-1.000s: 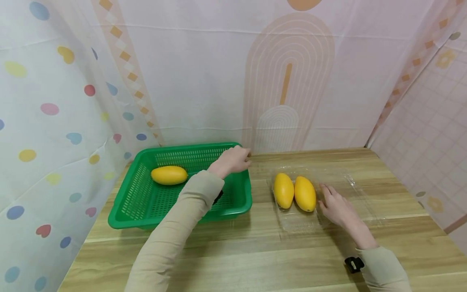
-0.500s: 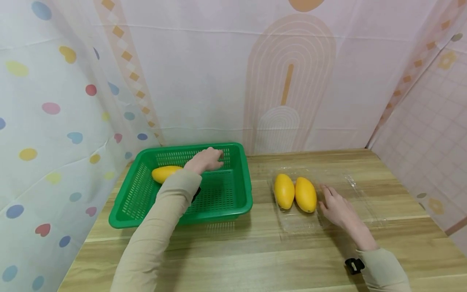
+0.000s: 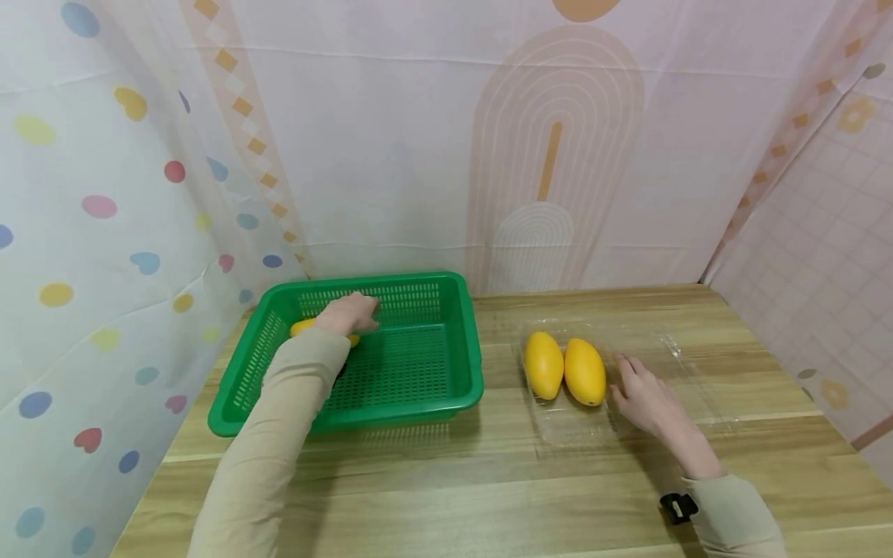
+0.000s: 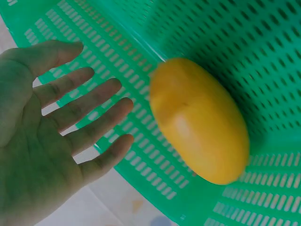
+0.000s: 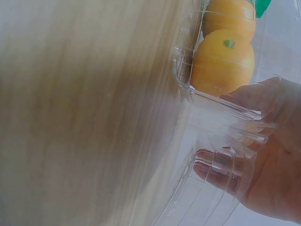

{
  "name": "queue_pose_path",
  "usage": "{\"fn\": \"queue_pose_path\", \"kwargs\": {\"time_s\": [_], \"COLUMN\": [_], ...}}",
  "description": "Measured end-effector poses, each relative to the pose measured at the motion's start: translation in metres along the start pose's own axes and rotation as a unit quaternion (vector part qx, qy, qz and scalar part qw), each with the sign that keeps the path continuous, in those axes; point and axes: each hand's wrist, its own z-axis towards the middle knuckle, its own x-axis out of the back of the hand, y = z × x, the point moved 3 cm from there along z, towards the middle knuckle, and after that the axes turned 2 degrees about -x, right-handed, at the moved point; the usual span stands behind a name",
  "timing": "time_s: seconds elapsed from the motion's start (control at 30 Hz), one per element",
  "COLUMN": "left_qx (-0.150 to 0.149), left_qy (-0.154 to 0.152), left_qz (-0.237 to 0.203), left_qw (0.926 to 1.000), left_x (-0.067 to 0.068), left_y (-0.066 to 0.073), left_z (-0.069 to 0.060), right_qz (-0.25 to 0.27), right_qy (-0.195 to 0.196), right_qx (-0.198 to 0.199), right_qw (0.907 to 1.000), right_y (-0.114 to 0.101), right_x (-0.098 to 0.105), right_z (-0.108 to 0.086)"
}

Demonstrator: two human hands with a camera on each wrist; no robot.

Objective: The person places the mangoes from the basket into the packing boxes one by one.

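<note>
Inside the green plastic basket [image 3: 401,364], a yellow mango [image 4: 202,122] lies against the mesh. My left hand [image 3: 351,314] hangs over it, partly hiding it in the head view. In the left wrist view the left hand's fingers are spread, with a gap between them and the fruit. My right hand [image 3: 649,399] holds a clear plastic clamshell box [image 3: 572,430] at the ridge between its two halves, thumb and fingers on either side. The box's left half bears two yellow mangoes, one at left [image 3: 543,366] and one at right [image 3: 584,372], side by side.
A wooden table [image 3: 488,496] carries the basket on the left and the box on the right. Patterned curtains [image 3: 391,155] close off the back and both sides, close behind the basket. The basket's raised rim [image 3: 480,380] stands between its inside and the box.
My left hand has moved left across the basket, from its right rim to over the mango inside. The right hand and the two mangoes in the box have stayed in place.
</note>
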Motion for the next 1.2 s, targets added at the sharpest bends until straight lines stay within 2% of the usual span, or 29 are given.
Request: {"fn": "queue_pose_path", "kwargs": {"time_s": [0.17,0.5,0.67,0.87,0.97,1.2], "left_qx": [0.017,0.027,0.045,0.055,0.061,0.075], "left_qy": [-0.004,0.027,0.030,0.034,0.023,-0.025], "left_qz": [0.000,0.005,-0.006,-0.025,-0.042,-0.085], "left_qw": [0.9998,0.9993,0.9985,0.9976,0.9970,0.9932], "left_x": [-0.005,-0.014,-0.021,-0.027,-0.029,-0.035], "left_y": [-0.018,-0.046,-0.055,-0.057,-0.058,-0.059], "left_z": [-0.006,-0.012,-0.015,-0.017,-0.018,-0.015], "right_qz": [0.002,0.000,0.000,-0.001,-0.001,0.001], "right_qy": [-0.002,-0.003,-0.006,-0.007,-0.009,-0.008], "right_qx": [0.000,-0.004,-0.005,-0.005,-0.007,-0.005], "right_qw": [1.0000,1.0000,1.0000,1.0000,0.9999,1.0000], "right_y": [0.001,0.000,-0.001,0.000,0.000,0.001], "right_x": [0.000,0.000,0.001,0.000,0.000,0.000], "right_z": [0.000,0.000,0.000,0.000,0.000,0.001]}}
